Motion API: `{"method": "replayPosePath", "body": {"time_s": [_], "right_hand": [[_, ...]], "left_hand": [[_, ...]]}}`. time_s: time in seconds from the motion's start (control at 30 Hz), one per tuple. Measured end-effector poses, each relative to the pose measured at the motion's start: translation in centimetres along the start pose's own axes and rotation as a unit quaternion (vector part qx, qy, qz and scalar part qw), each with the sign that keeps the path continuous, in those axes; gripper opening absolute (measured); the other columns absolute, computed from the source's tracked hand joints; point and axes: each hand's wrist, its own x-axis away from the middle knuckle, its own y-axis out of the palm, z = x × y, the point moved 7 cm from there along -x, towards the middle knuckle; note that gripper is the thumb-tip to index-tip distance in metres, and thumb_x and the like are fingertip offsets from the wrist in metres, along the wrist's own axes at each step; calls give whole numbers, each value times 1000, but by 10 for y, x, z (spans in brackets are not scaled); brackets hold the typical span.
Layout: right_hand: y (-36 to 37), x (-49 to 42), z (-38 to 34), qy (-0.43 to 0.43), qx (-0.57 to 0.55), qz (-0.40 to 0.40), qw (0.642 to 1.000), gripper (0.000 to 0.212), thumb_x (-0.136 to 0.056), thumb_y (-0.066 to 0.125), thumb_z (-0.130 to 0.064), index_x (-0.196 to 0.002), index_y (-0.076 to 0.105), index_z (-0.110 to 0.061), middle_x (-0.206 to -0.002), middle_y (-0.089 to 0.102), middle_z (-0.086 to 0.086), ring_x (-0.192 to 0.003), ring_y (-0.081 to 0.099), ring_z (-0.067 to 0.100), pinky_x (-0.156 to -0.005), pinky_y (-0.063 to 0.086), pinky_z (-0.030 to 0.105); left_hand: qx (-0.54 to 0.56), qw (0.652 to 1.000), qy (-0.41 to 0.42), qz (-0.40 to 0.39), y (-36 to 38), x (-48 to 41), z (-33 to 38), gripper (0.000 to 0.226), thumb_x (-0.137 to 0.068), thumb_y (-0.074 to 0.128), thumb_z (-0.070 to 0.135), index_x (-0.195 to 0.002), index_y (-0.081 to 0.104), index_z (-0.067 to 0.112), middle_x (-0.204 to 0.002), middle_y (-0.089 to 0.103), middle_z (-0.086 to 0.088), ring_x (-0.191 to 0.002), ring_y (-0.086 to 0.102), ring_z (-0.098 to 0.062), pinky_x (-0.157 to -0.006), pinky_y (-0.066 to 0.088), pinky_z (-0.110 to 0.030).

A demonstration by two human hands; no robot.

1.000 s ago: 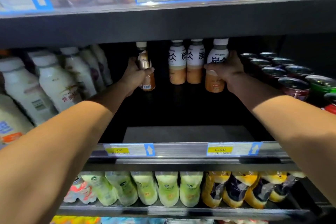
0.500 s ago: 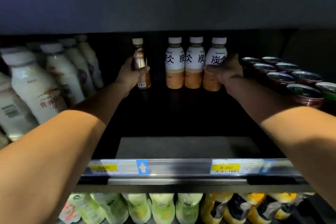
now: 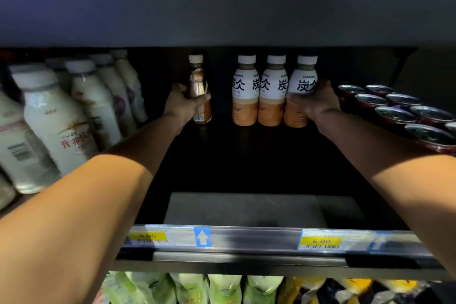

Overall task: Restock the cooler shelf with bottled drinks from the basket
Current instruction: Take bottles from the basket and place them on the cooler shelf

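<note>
Both bottles pushed further to shelf (image 3: 246, 210) back: your left hand (image 3: 182, 106) wraps brown bottle (image 3: 198, 89), right hand (image 3: 318, 103) grips latte bottle (image 3: 299, 91), now touching its row (image 3: 259, 91), prob. to keep front clear. Basket unseen.

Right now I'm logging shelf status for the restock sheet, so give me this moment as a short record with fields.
shelf: middle cooler shelf, front half bare
left hand: wrapped around slim brown bottle at the back, upright
right hand: gripping rightmost latte bottle
latte row: three white-capped bottles side by side, the other two untouched
left neighbours: white milk bottles in rows
right neighbours: dark cans
price tags: two yellow, the right one reads 6.00
basket: not in view
</note>
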Motion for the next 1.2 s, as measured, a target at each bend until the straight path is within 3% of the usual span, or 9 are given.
{"method": "replayPosePath", "body": {"time_s": [0.5, 0.8, 1.03, 1.1, 1.2], "right_hand": [[1, -1, 4, -9, 21, 15, 1000, 78, -75, 83, -36, -140, 45, -15, -139, 58, 8, -125, 56, 26, -99, 48, 34], [-2, -4, -7, -1, 110, 9, 994, 74, -78, 78, -44, -139, 48, -13, -141, 56, 12, -129, 53, 31, -101, 44, 36], [-9, 8, -10, -2, 141, -14, 990, 68, -84, 66, -48, -139, 51, -11, -140, 55, 16, -129, 52, 35, -102, 42, 35], [-11, 18, -12, -19, 182, -23, 983, 64, -87, 56, -51, -135, 55, -9, -137, 57, 20, -126, 54, 38, -100, 43, 37], [-19, 35, -12, -51, 245, -20, 968, 59, -87, 49, -48, -127, 59, -6, -128, 62, 22, -118, 59, 39, -85, 43, 34]], "left_hand": [[-19, 1000, 1, -4, -4, 7, -1, 69, -76, 82, 41, -131, 53, 11, -123, 66, -7, -108, 66, -21, -96, 53, -42], [-94, 996, 0, -10, -2, 18, 17, 57, -87, 72, 38, -135, 54, 14, -128, 62, -3, -116, 60, -20, -96, 47, -29], [-78, 995, -46, -31, -6, 23, 27, 83, -67, 79, 56, -137, 54, 18, -132, 62, -3, -116, 61, -20, -102, 48, -36], [-118, 992, -47, -15, -7, 33, 34, 78, -78, 73, 54, -141, 50, 15, -136, 59, -6, -121, 58, -24, -103, 46, -36], [-300, 953, -26, -7, -6, 57, 49, 66, -96, 53, 47, -146, 41, 5, -147, 45, -17, -136, 41, -35, -108, 38, -39]]}}
